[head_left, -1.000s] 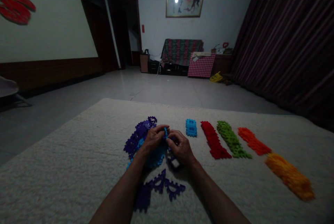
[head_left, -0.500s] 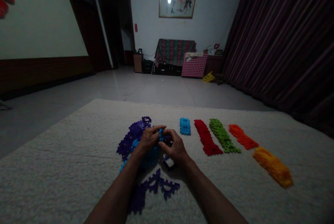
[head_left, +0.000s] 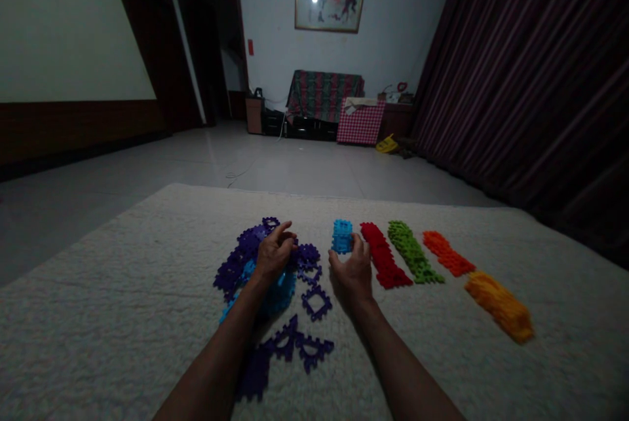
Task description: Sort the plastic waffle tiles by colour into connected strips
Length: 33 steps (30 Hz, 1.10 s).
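Note:
A heap of purple and light blue interlocking plastic tiles (head_left: 246,257) lies on a cream rug (head_left: 122,316). My left hand (head_left: 273,256) rests on that heap, fingers curled, index finger raised. My right hand (head_left: 352,270) is at the near edge of a small light blue stack (head_left: 342,236), thumb and fingers around a blue tile there. Loose purple frame tiles (head_left: 316,301) lie between my hands, and more purple tiles (head_left: 289,349) lie nearer to me.
To the right run sorted rows of tiles: red (head_left: 382,255), green (head_left: 411,252), orange (head_left: 446,253) and yellow-orange (head_left: 500,306). Beyond the rug is grey floor, a covered sofa (head_left: 324,93), a checked red panel (head_left: 360,122) and a dark striped curtain (head_left: 531,74).
My hands were together over the heap, both pinching a light blue tile. They have parted: the right hand has carried the tile right to the blue stack, the left stays on the heap.

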### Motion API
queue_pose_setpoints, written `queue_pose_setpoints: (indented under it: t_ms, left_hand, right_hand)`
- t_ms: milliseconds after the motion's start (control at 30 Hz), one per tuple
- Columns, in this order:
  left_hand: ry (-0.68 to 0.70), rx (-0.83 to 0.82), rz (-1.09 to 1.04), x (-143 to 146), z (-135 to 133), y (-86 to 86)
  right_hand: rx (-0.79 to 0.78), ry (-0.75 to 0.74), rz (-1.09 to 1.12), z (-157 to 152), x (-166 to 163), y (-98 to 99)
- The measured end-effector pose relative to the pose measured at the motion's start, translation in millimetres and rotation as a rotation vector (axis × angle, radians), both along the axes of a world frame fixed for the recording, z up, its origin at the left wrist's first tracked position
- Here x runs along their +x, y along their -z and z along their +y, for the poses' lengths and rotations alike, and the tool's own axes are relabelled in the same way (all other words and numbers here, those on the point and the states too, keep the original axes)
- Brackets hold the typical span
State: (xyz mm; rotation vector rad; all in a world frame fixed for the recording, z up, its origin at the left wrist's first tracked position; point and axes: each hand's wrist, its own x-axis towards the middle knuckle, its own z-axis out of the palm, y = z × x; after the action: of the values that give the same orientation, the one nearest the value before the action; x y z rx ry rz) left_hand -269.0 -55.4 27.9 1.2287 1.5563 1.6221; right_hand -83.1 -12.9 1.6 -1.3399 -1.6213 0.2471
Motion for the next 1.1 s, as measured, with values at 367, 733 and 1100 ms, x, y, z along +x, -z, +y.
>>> queue_pose_setpoints:
  t_ms: [367, 733, 1100]
  left_hand:
    - [-0.021, -0.010, -0.002, 1.2, -1.5, -6.1]
    - [-0.036, -0.034, -0.016, 1.0, -1.8, -6.2]
    - [-0.112, -0.043, -0.178, -10.9, -2.4, -14.6]
  right_hand:
    - [-0.180, 0.189, -0.243, 6.9, 4.6, -0.2]
    - [-0.137, 0.206, -0.308, 10.1, 3.7, 3.3]
    - [-0.104, 0.186, -0.299, 5.1, 3.7, 1.8]
